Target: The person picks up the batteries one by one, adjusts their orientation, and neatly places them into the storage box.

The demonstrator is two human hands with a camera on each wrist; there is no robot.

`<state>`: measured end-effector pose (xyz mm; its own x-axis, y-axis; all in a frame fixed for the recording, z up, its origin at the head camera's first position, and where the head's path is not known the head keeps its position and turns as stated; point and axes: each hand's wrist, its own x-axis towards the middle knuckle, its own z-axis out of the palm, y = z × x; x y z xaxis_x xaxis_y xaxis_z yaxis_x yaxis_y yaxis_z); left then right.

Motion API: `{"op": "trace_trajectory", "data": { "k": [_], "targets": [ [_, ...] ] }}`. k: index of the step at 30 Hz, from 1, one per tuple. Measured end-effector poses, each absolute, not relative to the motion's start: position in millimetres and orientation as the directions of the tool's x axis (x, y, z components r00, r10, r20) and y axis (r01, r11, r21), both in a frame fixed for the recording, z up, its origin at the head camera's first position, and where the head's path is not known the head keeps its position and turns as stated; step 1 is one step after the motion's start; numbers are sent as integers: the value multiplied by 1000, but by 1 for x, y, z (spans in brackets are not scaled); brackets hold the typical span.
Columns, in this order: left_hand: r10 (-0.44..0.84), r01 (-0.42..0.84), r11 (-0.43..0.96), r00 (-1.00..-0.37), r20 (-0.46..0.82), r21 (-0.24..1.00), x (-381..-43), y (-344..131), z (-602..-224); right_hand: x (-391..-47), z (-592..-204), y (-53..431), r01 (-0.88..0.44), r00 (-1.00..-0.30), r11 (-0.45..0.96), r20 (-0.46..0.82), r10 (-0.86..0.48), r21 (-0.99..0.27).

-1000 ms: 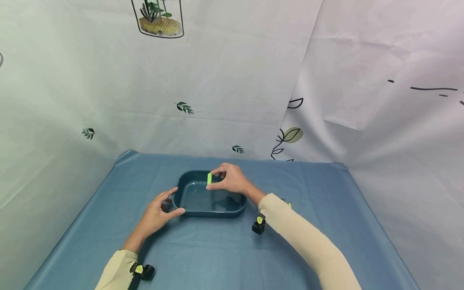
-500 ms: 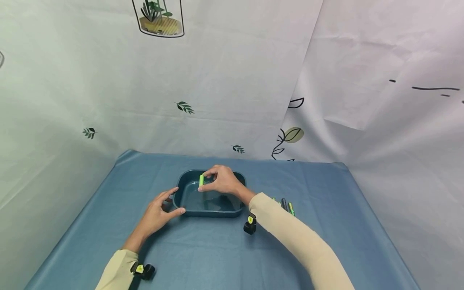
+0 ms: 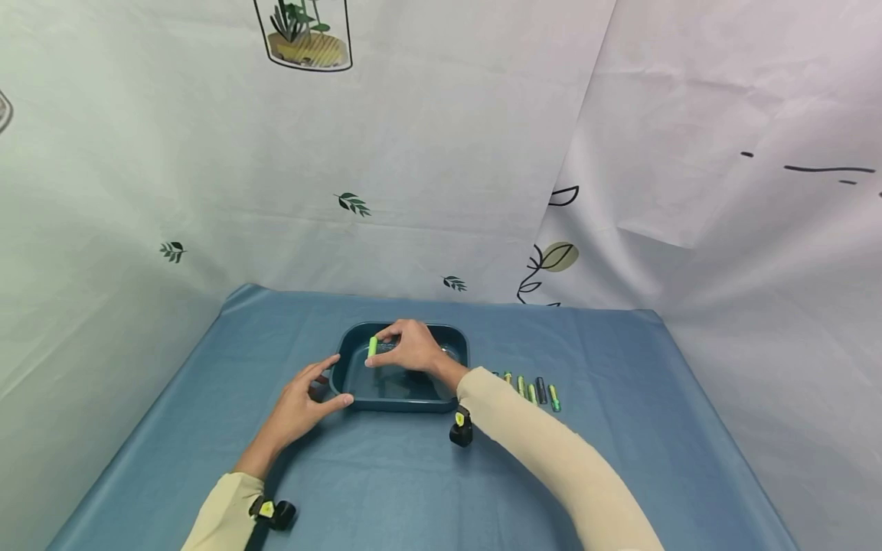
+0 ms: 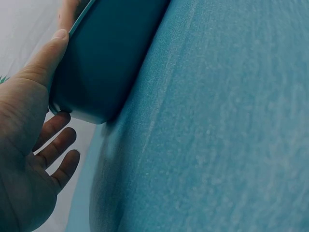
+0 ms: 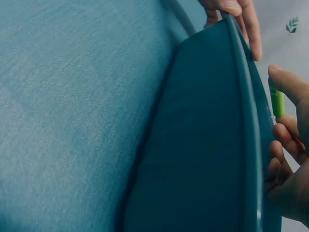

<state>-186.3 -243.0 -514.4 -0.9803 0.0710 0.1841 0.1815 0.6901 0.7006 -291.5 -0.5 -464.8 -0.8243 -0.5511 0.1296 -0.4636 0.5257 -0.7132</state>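
Centrally, the right hand [image 3: 413,350] pinches a small green marker [image 3: 373,347] between thumb and fingertips, holding it over the far left part of a dark teal tray [image 3: 358,398]; the right wrist view shows the marker [image 5: 277,102] just inside the tray rim [image 5: 244,121]. The left hand [image 3: 298,407] rests against the tray's near left corner, thumb on the rim and fingers spread loosely beside the wall, as the left wrist view confirms [image 4: 29,145]. To the right of the right forearm, a row of markers [image 3: 532,389] lies side by side on the blue surface [image 3: 386,490], apart from the tray.
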Motion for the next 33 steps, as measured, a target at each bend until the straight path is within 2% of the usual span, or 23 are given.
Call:
{"op": "trace_trajectory", "data": {
  "k": [10,33],
  "targets": [
    [66,167,694,-983,170,700,-187,-242,-511,-294,-471,-11,-449,-843,542,136,-521,-711],
    [70,177,683,-981,178,709,-185,-243,-514,-296,-485,-29,-424,-847,601,62,-528,-677]
  ]
}}
